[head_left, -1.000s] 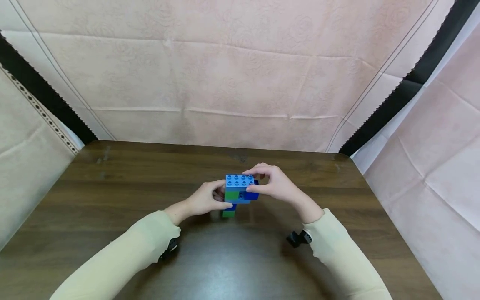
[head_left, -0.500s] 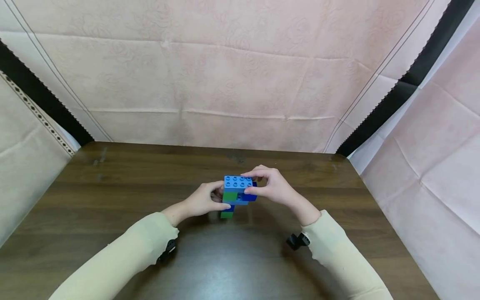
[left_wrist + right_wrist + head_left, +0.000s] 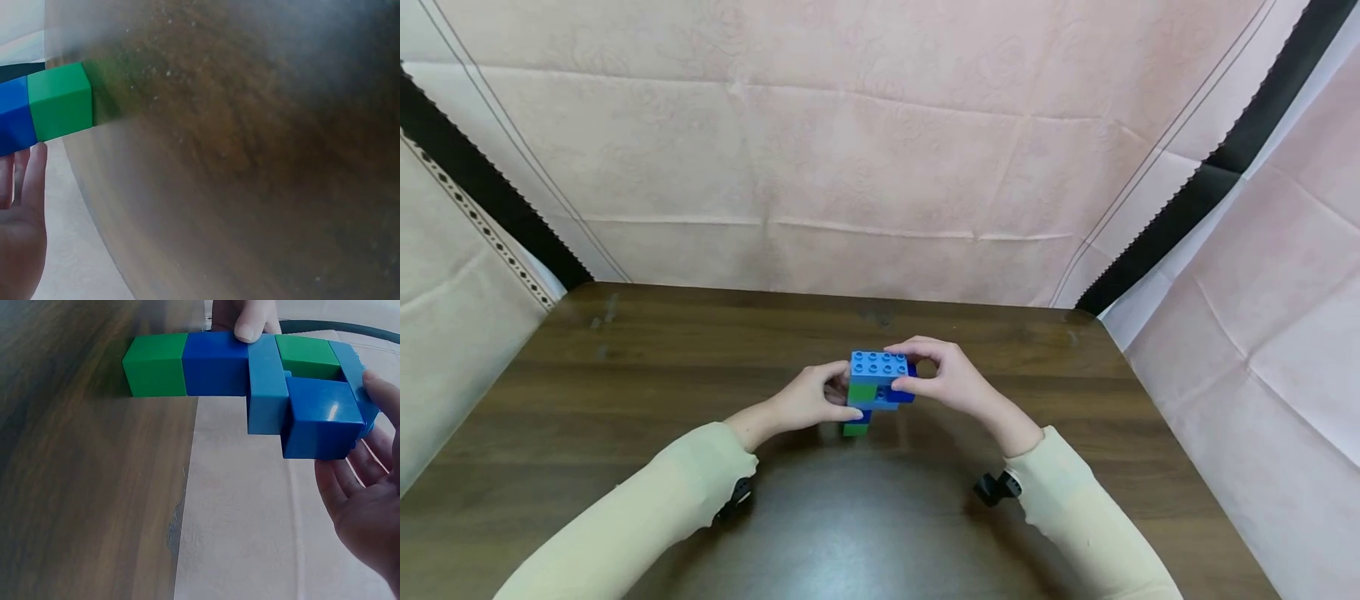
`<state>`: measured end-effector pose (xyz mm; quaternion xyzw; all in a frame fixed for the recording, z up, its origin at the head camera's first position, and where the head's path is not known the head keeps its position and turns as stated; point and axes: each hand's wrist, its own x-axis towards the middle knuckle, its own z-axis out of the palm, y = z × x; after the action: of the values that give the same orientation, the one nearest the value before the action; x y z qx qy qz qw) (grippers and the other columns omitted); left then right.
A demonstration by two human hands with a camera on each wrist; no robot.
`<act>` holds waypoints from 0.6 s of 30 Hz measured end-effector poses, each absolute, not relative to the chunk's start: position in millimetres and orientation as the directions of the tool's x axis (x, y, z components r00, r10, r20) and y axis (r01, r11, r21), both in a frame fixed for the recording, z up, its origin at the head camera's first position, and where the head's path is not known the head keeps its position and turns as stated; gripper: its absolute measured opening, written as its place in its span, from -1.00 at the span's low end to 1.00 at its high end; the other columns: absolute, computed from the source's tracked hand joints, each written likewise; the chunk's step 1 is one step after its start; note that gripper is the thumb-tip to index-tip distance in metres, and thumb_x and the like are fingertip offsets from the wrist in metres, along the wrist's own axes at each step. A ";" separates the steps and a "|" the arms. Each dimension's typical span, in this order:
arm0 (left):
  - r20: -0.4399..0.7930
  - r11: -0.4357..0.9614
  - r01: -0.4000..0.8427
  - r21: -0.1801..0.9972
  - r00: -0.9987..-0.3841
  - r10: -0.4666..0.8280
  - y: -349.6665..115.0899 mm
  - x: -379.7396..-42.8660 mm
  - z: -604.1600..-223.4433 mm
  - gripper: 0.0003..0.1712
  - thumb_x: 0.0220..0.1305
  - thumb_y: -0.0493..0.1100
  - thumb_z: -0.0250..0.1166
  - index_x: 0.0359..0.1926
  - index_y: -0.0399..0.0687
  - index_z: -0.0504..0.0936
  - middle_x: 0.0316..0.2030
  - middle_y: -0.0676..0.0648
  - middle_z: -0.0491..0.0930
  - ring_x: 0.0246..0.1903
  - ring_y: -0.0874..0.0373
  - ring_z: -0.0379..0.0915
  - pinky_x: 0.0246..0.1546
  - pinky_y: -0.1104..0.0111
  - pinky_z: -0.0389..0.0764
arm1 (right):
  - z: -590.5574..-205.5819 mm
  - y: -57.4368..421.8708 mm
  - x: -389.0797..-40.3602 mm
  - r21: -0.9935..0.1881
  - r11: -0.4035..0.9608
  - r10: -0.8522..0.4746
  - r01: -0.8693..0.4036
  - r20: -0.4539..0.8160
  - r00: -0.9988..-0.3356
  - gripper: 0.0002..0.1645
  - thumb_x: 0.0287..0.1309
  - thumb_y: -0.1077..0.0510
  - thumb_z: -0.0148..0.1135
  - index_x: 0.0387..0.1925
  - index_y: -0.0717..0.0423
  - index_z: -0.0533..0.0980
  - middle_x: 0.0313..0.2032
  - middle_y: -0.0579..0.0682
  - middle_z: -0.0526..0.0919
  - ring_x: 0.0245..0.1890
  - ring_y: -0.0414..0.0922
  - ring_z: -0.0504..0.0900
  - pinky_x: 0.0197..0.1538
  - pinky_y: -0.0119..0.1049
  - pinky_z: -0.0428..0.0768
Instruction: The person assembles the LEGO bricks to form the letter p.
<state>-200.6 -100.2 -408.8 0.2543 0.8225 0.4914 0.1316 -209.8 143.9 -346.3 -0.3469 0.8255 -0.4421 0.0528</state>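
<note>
A stack of toy building bricks stands upright on the table. At its foot is a green brick [image 3: 155,367], under a dark blue brick [image 3: 215,364]. Higher up, a long light blue brick [image 3: 269,384] carries a second green brick [image 3: 307,355] and a second dark blue brick [image 3: 325,415] side by side. Another long light blue brick [image 3: 877,365], studs showing, tops them. My left hand [image 3: 808,396] grips the stack lower down, its thumb near the joint below the lower light blue brick. My right hand [image 3: 951,379] pinches the upper right end, around the top brick and upper dark blue brick.
The brown wooden table [image 3: 700,333] surrounds the stack and ends at a pale patterned cloth [image 3: 880,167] behind. Similar cloth hangs at both sides. A small black device [image 3: 997,487] sits at the right wrist, under the sleeve's cuff.
My right hand has settled slightly lower at the top of the stack. The left hand and the bricks look nearly the same, apart from a small shift of the head view.
</note>
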 end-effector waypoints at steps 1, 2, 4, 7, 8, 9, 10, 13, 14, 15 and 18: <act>0.023 0.398 0.289 0.871 -0.832 0.554 -101.0 -200.8 -409.0 -0.40 0.09 -0.06 0.39 0.12 -0.11 0.40 -0.12 -0.12 0.56 -0.14 0.08 0.55 -0.05 0.23 0.61 | -346.7 143.8 -209.8 -0.764 0.365 -0.625 -0.532 0.223 -0.748 -0.51 0.04 0.17 0.35 0.06 0.10 0.52 -0.10 0.02 0.60 -0.17 -0.11 0.47 -0.08 -0.15 0.55; 0.010 0.410 0.289 0.865 -0.827 0.562 -102.0 -201.3 -409.9 -0.38 0.09 -0.06 0.39 0.15 -0.12 0.39 -0.10 -0.12 0.57 -0.13 0.08 0.55 -0.03 0.22 0.61 | -347.1 143.9 -210.0 -0.762 0.362 -0.629 -0.537 0.225 -0.744 -0.51 0.04 0.17 0.35 0.07 0.10 0.52 -0.09 0.02 0.60 -0.16 -0.11 0.47 -0.07 -0.13 0.55; -0.023 0.446 0.291 0.846 -0.817 0.576 -103.0 -202.4 -412.7 -0.35 0.09 -0.07 0.39 0.18 -0.12 0.38 -0.09 -0.10 0.59 -0.12 0.10 0.54 0.00 0.21 0.59 | -348.2 144.6 -210.0 -0.758 0.361 -0.632 -0.543 0.229 -0.740 -0.50 0.03 0.19 0.35 0.08 0.09 0.51 -0.08 0.02 0.59 -0.15 -0.12 0.48 -0.05 -0.09 0.54; -0.065 0.505 0.314 0.804 -0.798 0.599 -103.7 -203.2 -417.5 -0.35 0.07 -0.11 0.40 0.18 -0.15 0.39 -0.10 -0.09 0.61 -0.13 0.13 0.54 0.01 0.21 0.58 | -349.5 145.8 -209.8 -0.755 0.359 -0.641 -0.549 0.228 -0.733 -0.48 0.04 0.20 0.35 0.10 0.10 0.49 -0.05 0.03 0.58 -0.12 -0.11 0.49 -0.02 -0.12 0.54; -0.074 0.519 0.318 0.793 -0.796 0.601 -103.7 -203.1 -418.6 -0.37 0.07 -0.13 0.40 0.16 -0.17 0.40 -0.11 -0.09 0.62 -0.14 0.14 0.54 0.01 0.21 0.57 | -350.0 146.1 -209.9 -0.755 0.358 -0.643 -0.550 0.227 -0.731 -0.47 0.04 0.20 0.35 0.10 0.10 0.48 -0.04 0.04 0.58 -0.11 -0.11 0.49 -0.01 -0.12 0.54; -0.079 0.530 0.323 0.784 -0.795 0.601 -103.6 -202.9 -419.3 -0.39 0.07 -0.14 0.41 0.14 -0.18 0.42 -0.13 -0.09 0.62 -0.15 0.14 0.54 0.00 0.21 0.58 | -350.3 146.5 -210.0 -0.756 0.359 -0.645 -0.548 0.224 -0.731 -0.46 0.03 0.21 0.35 0.11 0.10 0.48 -0.03 0.04 0.57 -0.10 -0.10 0.49 -0.01 -0.11 0.54; -0.081 0.537 0.327 0.778 -0.795 0.601 -103.1 -202.6 -419.6 -0.41 0.06 -0.14 0.41 0.11 -0.19 0.44 -0.15 -0.08 0.63 -0.16 0.14 0.54 -0.01 0.21 0.58 | -350.5 146.8 -210.2 -0.758 0.358 -0.646 -0.545 0.220 -0.731 -0.45 0.04 0.21 0.34 0.12 0.11 0.47 -0.02 0.05 0.57 -0.09 -0.08 0.50 0.01 -0.09 0.53; -0.075 0.535 0.330 0.777 -0.796 0.601 -101.2 -201.3 -419.9 -0.49 0.06 -0.14 0.41 0.03 -0.22 0.49 -0.18 -0.09 0.63 -0.18 0.14 0.55 -0.03 0.23 0.59 | -350.7 148.0 -211.0 -0.780 0.359 -0.630 -0.512 0.203 -0.750 -0.45 0.05 0.20 0.34 0.13 0.11 0.46 0.00 0.06 0.57 -0.06 -0.05 0.52 0.04 -0.05 0.52; -0.072 0.531 0.330 0.780 -0.796 0.601 -100.5 -200.8 -419.9 -0.50 0.07 -0.14 0.40 0.01 -0.22 0.49 -0.18 -0.09 0.63 -0.18 0.14 0.55 -0.04 0.24 0.60 | -350.6 148.4 -211.5 -0.792 0.358 -0.618 -0.494 0.196 -0.761 -0.45 0.05 0.20 0.34 0.13 0.11 0.46 0.00 0.07 0.58 -0.05 -0.04 0.52 0.06 -0.04 0.52; -0.070 0.525 0.328 0.785 -0.796 0.601 -99.7 -200.1 -419.6 -0.51 0.08 -0.13 0.39 0.00 -0.23 0.50 -0.18 -0.09 0.63 -0.19 0.15 0.56 -0.05 0.25 0.60 | -350.3 148.5 -212.1 -0.806 0.353 -0.604 -0.476 0.192 -0.774 -0.46 0.05 0.19 0.33 0.12 0.12 0.46 0.01 0.08 0.58 -0.04 -0.03 0.53 0.07 -0.03 0.51; -0.065 0.508 0.322 0.799 -0.793 0.605 -97.6 -197.7 -418.5 -0.53 0.12 -0.10 0.36 -0.01 -0.27 0.50 -0.17 -0.12 0.64 -0.19 0.14 0.58 -0.07 0.26 0.61 | -349.6 148.7 -215.0 -0.839 0.331 -0.557 -0.432 0.196 -0.807 -0.48 0.07 0.19 0.32 0.10 0.15 0.45 0.01 0.11 0.59 -0.02 -0.02 0.55 0.10 -0.03 0.51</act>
<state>-197.7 -97.6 -418.5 0.2724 0.8514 0.4143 0.1707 -215.0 148.7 -349.6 -0.3040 0.8134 -0.4919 0.0632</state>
